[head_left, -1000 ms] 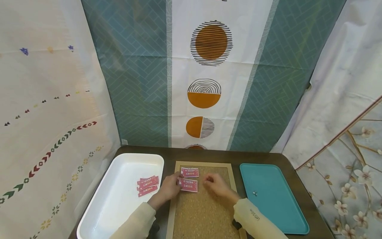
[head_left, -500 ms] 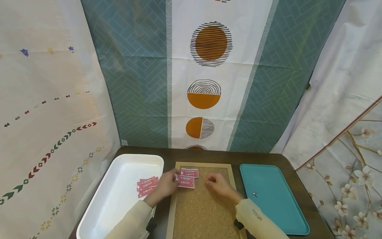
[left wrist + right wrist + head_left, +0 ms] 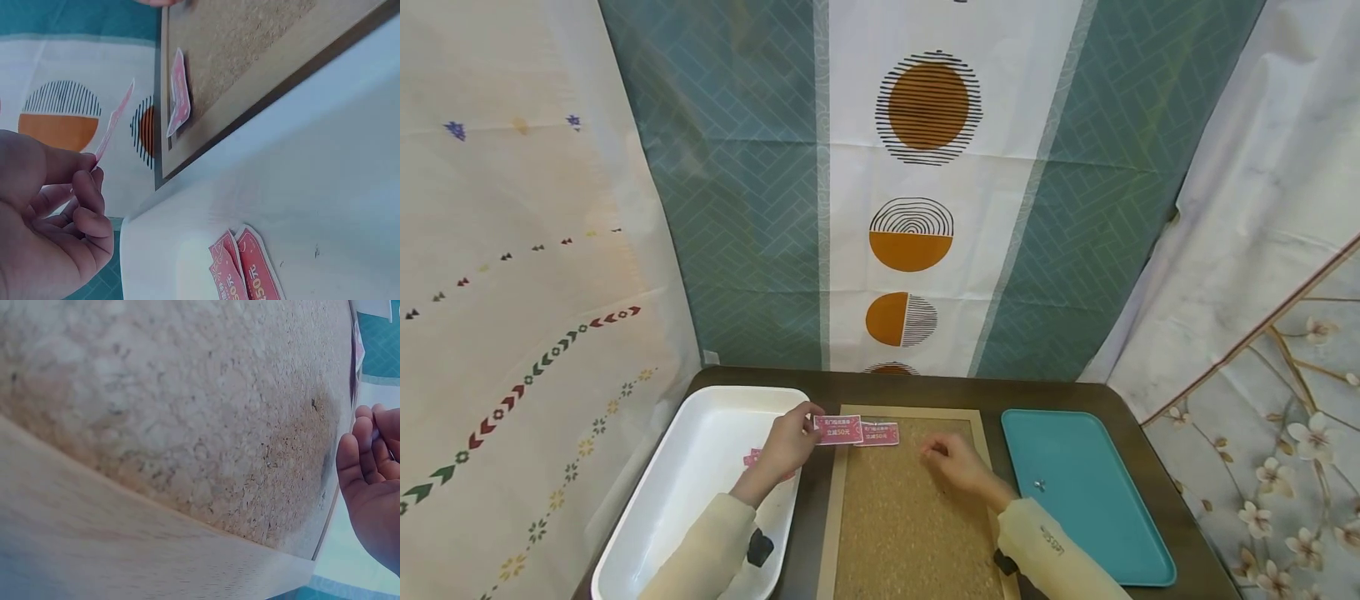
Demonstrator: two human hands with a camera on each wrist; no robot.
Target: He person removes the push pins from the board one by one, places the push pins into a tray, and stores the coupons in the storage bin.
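Note:
My left hand (image 3: 790,440) pinches a pink paper coupon (image 3: 839,430) by its left end, over the gap between the white tray and the corkboard (image 3: 910,533). In the left wrist view this coupon (image 3: 115,122) is seen edge-on between thumb and fingers. Another pink coupon (image 3: 880,434) lies at the board's upper left, partly covered by the held one in the head view. Over the board's right side, my right hand (image 3: 958,462) has its fingertips together. In the right wrist view that hand (image 3: 375,487) pinches a small pale thing (image 3: 375,434), too small to name surely.
Several pink coupons (image 3: 255,265) lie overlapping in the white tray (image 3: 673,517) at left. A teal tray (image 3: 1090,500) at right bears small silvery pieces (image 3: 1039,485). All stand on a dark table (image 3: 925,387), with patterned curtains (image 3: 760,208) behind.
My left hand has lifted the coupon off the board's lower spot and carried it left and up, partly past the frame's left edge. My right hand has shifted slightly right.

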